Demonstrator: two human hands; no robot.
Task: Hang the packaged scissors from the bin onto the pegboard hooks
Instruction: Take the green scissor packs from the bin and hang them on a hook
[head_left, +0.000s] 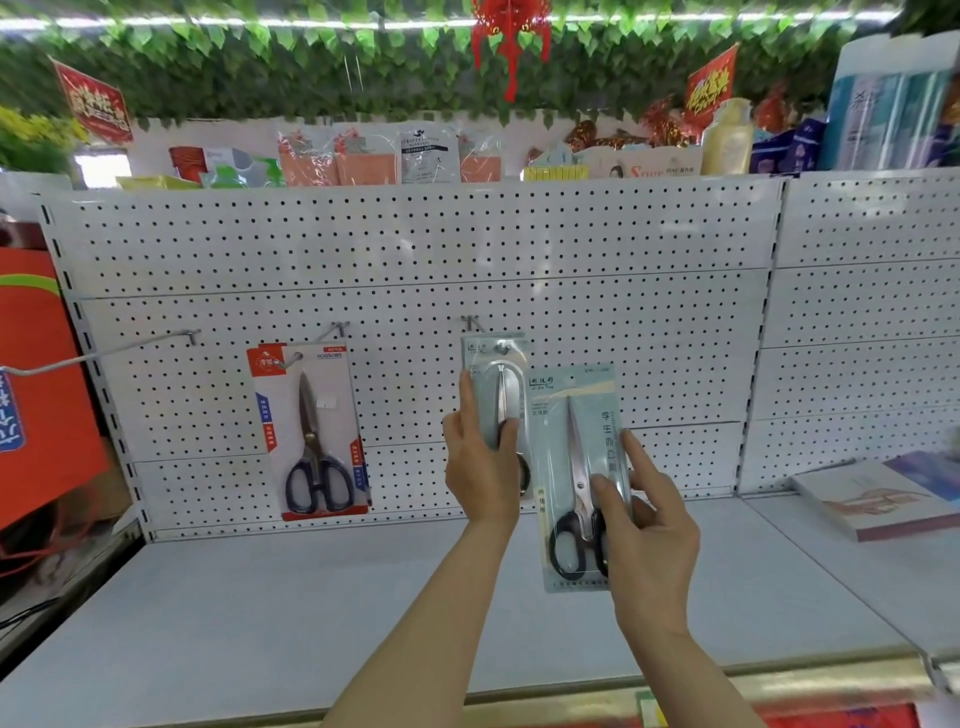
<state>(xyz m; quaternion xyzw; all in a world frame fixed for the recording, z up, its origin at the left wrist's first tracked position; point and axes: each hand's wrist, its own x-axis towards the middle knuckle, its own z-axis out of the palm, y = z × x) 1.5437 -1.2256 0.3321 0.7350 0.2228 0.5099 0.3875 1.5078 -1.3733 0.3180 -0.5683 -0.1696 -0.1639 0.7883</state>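
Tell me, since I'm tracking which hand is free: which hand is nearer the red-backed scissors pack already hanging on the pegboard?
Left. The left hand grips a pale pack just right of the red-backed scissors pack; the right hand is farther right, holding another pale pack.

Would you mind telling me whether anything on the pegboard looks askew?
Yes: the red-backed scissors pack hangs tilted on its hook, top leaning left. The pale pack in the left hand sits roughly straight.

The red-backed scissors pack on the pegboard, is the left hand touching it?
Apart. The head view shows bare pegboard between the red-backed scissors pack and the left hand, whose grip is on a pale pack.
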